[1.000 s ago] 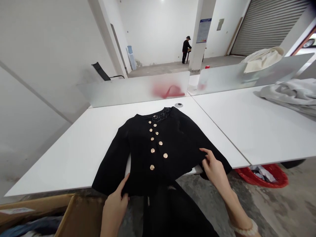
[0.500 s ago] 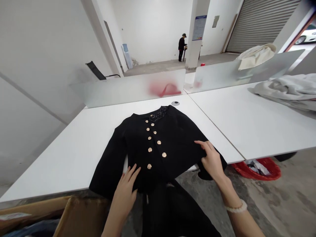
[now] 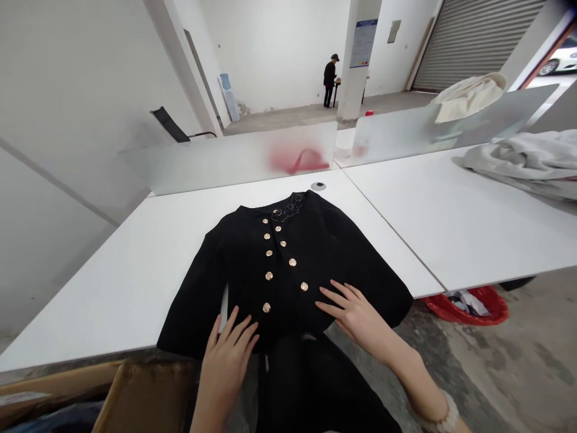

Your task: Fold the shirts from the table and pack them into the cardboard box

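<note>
A black jacket (image 3: 333, 240) lies spread out on the white table (image 3: 121, 270), its collar toward the far side. Two rows of gold buttons run down its front, and dark flower-like trim sits on the right of the neckline. My left hand (image 3: 228, 355) rests with fingers spread on the lower left hem, near the gap between body and sleeve. On the lower right front, my right hand (image 3: 356, 313) lies flat, fingers apart, just right of the lowest button of that row. Both sleeves reach the table's near edge.
At lower left stands an open cardboard box (image 3: 144, 391) with cloth inside. Frosted dividers (image 3: 202, 162) line the table's back. Pale grey fabric (image 3: 527, 162) lies at right, and a red-lined bin (image 3: 493, 310) is on the floor. A person (image 3: 330, 81) stands far back.
My right hand has moved left, from the right sleeve area to the lower front of the jacket, and its fingers have spread. The right sleeve's end lies straighter. My left hand stays near the hem.
</note>
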Motion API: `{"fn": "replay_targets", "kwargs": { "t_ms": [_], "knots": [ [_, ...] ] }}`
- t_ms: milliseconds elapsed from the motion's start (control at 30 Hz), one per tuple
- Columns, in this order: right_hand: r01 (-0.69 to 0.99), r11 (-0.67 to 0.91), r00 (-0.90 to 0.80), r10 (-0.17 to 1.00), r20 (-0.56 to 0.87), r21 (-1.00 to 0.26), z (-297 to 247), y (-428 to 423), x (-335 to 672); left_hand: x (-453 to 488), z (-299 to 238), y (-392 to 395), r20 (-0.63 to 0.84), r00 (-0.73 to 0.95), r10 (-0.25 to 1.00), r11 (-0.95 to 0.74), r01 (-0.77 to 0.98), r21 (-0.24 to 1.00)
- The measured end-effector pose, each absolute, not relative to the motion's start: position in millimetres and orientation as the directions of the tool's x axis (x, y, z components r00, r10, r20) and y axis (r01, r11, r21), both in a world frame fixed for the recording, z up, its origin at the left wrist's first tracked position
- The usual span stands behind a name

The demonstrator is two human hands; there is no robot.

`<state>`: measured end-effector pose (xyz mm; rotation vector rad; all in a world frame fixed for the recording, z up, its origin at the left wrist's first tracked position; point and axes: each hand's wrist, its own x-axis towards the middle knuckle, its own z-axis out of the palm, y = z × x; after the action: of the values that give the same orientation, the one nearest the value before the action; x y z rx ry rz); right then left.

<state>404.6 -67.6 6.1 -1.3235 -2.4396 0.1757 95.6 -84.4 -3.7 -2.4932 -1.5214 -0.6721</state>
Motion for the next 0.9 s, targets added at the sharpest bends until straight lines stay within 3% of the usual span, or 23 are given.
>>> {"fn": "replay_targets", "kwargs": {
  "t_ms": [100,200,267,300,400,467,600,700,800,900],
  "knots": [
    [0.775,0.498,-0.425,0.866,0.264,-0.388,14,-56,404,102,10,-85,0.530,0.059,0.846,-0.289,0.886,0.363],
    [0.736,0.403,-0.235,0.906,0.353,-0.544,22,-51,399,123,28,-91,0.482,-0.399,0.780,-0.066,0.714,0.697],
    [0.695,0.345,-0.100,0.915,0.391,-0.630,25,-53,395,135,36,-95,0.411,-0.512,0.754,-0.053,0.576,0.816],
    [0.683,0.334,-0.080,0.918,0.388,-0.650,25,-56,394,139,38,-96,0.382,-0.474,0.793,-0.075,0.546,0.834],
    [0.700,0.405,-0.262,0.912,0.316,-0.589,21,-65,392,140,37,-96,0.189,-0.058,0.980,-0.113,0.619,0.777],
    [0.724,0.476,-0.403,0.879,0.253,-0.499,17,-70,392,135,33,-94,0.051,0.130,0.990,-0.131,0.739,0.661],
    [0.767,0.486,-0.441,0.873,0.206,-0.418,15,-69,388,131,18,-87,0.195,0.245,0.950,-0.307,0.857,0.414],
    [0.764,0.351,-0.267,0.936,0.230,-0.541,22,-60,383,137,1,-83,0.225,0.435,0.872,-0.483,0.841,0.243],
    [0.703,0.280,-0.111,0.951,0.288,-0.653,28,-57,379,143,-15,-80,0.185,0.472,0.862,-0.500,0.851,0.158],
    [0.693,0.420,-0.307,0.907,0.287,-0.586,29,-62,376,145,-22,-80,0.199,0.460,0.865,-0.490,0.860,0.142]
  ]
}}
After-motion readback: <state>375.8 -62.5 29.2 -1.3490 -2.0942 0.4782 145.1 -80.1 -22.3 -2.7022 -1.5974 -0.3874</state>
